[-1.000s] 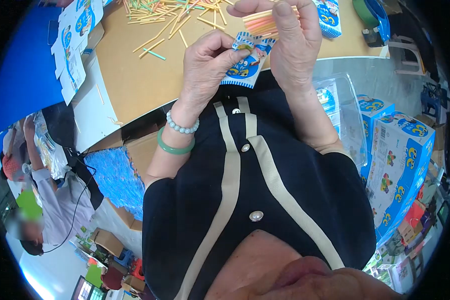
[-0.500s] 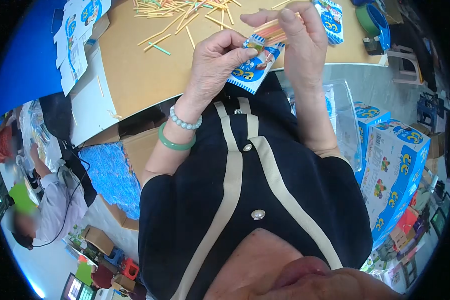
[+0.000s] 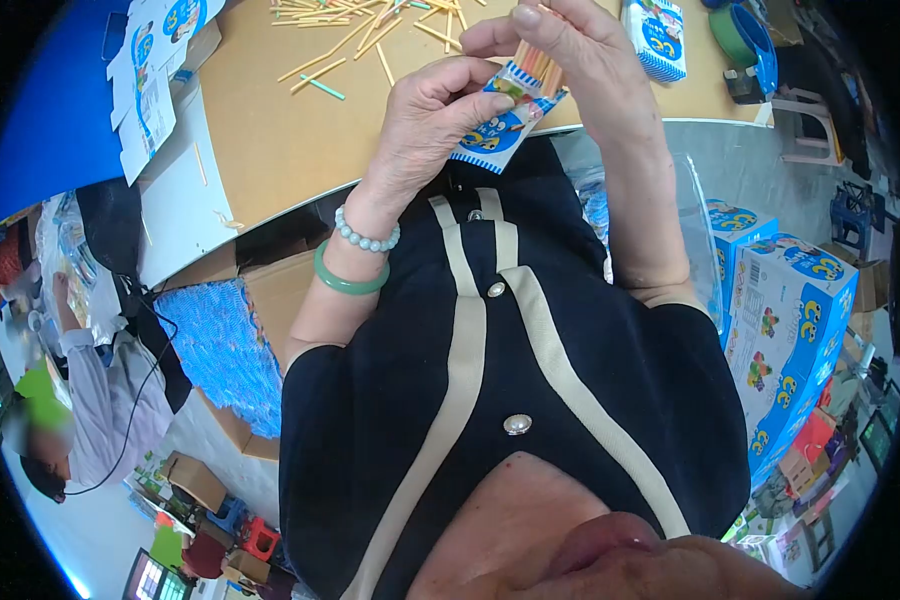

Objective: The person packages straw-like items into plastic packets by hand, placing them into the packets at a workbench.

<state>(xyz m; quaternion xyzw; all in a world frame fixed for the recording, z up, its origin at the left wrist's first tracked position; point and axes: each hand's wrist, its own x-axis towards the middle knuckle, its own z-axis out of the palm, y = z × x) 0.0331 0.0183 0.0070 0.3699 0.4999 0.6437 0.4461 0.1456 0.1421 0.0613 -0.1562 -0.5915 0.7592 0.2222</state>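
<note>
My left hand (image 3: 435, 115) grips a small blue-and-white printed packet (image 3: 490, 137) by its side, thumb across the front. The packet tilts, with its mouth toward the upper right. My right hand (image 3: 580, 50) is closed round a bundle of thin yellow and pink sticks (image 3: 538, 68). The lower ends of the bundle are inside the packet's mouth. More loose sticks (image 3: 355, 20), pale yellow, orange and green, lie scattered on the table (image 3: 290, 140) beyond my left hand.
Filled-looking packets (image 3: 655, 40) are stacked at the table's right, near a green tape roll (image 3: 738, 40). Flattened printed cartons (image 3: 155, 80) lie on the left. Beside me stand a clear plastic bin (image 3: 705, 225), printed boxes (image 3: 785, 330) and a carton of blue wrappers (image 3: 220, 340). Another person (image 3: 110, 400) works at left.
My right hand has moved left and slightly up, bringing the sticks from a slant above the packet to a steeper angle, with their ends in its mouth. The left hand keeps its grip.
</note>
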